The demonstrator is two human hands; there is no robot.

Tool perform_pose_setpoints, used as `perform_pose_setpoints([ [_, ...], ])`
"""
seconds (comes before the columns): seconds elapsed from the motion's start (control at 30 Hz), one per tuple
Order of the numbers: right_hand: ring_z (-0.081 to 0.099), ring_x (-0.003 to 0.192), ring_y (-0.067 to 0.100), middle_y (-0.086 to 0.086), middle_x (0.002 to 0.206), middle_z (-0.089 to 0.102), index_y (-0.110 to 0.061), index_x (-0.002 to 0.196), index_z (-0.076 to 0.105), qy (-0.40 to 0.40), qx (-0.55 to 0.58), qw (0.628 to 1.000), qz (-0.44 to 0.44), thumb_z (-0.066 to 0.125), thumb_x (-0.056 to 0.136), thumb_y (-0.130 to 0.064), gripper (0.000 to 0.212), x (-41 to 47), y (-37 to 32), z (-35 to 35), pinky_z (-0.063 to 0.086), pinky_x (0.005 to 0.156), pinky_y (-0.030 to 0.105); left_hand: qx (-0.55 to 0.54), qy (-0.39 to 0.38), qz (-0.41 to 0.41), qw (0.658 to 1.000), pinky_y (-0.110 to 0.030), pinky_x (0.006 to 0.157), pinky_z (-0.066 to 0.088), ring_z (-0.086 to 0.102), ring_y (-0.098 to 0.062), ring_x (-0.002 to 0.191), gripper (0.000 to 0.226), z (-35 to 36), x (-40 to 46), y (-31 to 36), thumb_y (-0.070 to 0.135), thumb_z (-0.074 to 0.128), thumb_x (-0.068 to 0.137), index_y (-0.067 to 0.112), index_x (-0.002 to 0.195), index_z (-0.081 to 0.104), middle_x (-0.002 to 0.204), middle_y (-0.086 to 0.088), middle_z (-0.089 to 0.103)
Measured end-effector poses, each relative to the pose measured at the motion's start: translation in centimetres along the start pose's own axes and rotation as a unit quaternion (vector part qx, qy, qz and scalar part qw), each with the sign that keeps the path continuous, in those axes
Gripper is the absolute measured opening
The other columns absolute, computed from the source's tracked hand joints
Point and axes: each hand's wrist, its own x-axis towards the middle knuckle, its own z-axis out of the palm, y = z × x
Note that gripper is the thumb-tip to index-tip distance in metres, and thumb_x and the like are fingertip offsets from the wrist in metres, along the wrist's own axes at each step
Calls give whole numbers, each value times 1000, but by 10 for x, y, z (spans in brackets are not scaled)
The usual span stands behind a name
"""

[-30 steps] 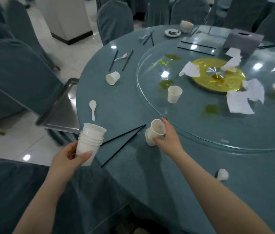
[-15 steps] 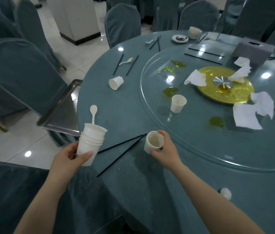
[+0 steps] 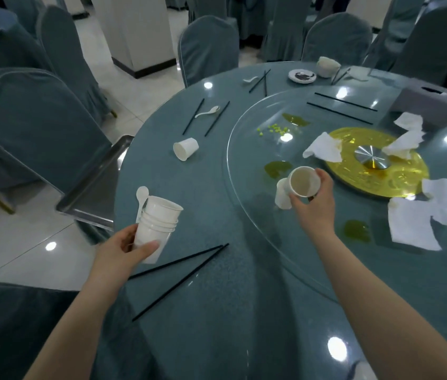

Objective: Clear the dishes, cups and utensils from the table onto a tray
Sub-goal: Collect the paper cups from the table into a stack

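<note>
Over turntable (image 3: 244, 215) now: right hand (image 3: 316, 198), cup (image 3: 303, 181).

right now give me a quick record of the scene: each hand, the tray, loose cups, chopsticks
left hand: holds a stack of cups
right hand: holds a cup, right by another cup on the glass turntable
tray: on a chair at the table edge
loose cup: lying on its side on the table
nearest chopsticks: on the table, between the arms
</note>
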Motion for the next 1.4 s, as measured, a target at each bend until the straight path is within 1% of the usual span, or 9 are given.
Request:
perform_pose_setpoints([
  [0.13, 55, 110, 17, -9, 125, 54, -30, 134, 37, -72, -42, 994, 67, 76, 71, -27, 75, 19, 15, 9, 41, 85, 29, 22, -8, -6, 1000, -11, 69, 44, 64, 8, 85, 40, 10, 6, -1, 12, 75, 78, 29, 110, 60, 97, 20, 68],
  [0.33, 58, 107, 18, 1, 121, 59, -21, 126, 51, -111, -53, 991, 61, 72, 68, -23, 62, 4, 17, 28, 48, 90, 33, 35, 2, -5, 999, -3, 61, 46, 64, 13, 82, 42, 4, 3, -6, 11, 76, 77, 35, 105, 58, 86, 29, 69],
  [0.43, 60, 87, 2, -17, 96, 64, -42, 98, 58, -140, -11, 990, 28, 69, 65, -28, 37, -26, -6, 38, 46, 71, 14, 23, 12, -7, 1000, -3, 60, 46, 63, 13, 82, 43, -6, -4, -10, 11, 77, 76, 40, 100, 57, 83, 32, 67],
  [0.5, 59, 84, -8, -29, 91, 63, -53, 92, 55, -168, 19, 985, 17, 70, 69, -22, 42, -52, -25, 45, 43, 70, 14, 16, 17, -5, 1000, -2, 57, 45, 62, 16, 79, 44, -15, -11, -12, 12, 78, 75, 41, 99, 56, 80, 36, 66],
  [0.63, 58, 96, -8, -20, 114, 58, -33, 131, 48, -228, 114, 967, 17, 71, 78, -14, 61, -90, -76, 64, 48, 84, 19, 11, 37, 6, 999, -2, 57, 45, 61, 18, 80, 47, -41, -33, -15, 16, 80, 73, 41, 104, 55, 82, 39, 64],
  [0.87, 63, 104, 8, -5, 123, 59, -39, 119, 55, -387, 305, 870, -8, 60, 78, -14, 49, -151, -186, 113, 56, 74, 26, 52, 99, 28, 993, -10, 71, 43, 59, 8, 93, 58, -107, -85, -19, 19, 82, 69, 38, 117, 56, 106, 23, 63],
  [1.17, 58, 105, 4, -3, 123, 57, -38, 119, 52, -584, 189, 785, -83, 66, 82, -12, 48, -244, -254, 188, 51, 86, 22, 124, 191, 35, 973, -13, 75, 43, 58, 11, 92, 57, -204, -141, -33, 21, 83, 63, 54, 101, 56, 97, 31, 64],
  [1.3, 60, 109, 13, 4, 125, 57, -26, 127, 48, -662, 142, 728, -106, 66, 82, 3, 56, -263, -278, 209, 51, 88, 22, 162, 203, 15, 965, -23, 87, 46, 57, 3, 100, 63, -244, -158, -41, 30, 83, 61, 40, 118, 60, 108, 24, 64],
  [1.4, 60, 111, 16, 1, 125, 58, -29, 126, 46, -699, 121, 695, -117, 67, 80, 2, 59, -281, -300, 227, 52, 89, 26, 201, 220, 11, 955, -12, 76, 39, 54, 3, 98, 64, -272, -168, -43, 37, 81, 61, 42, 120, 58, 108, 25, 61],
])
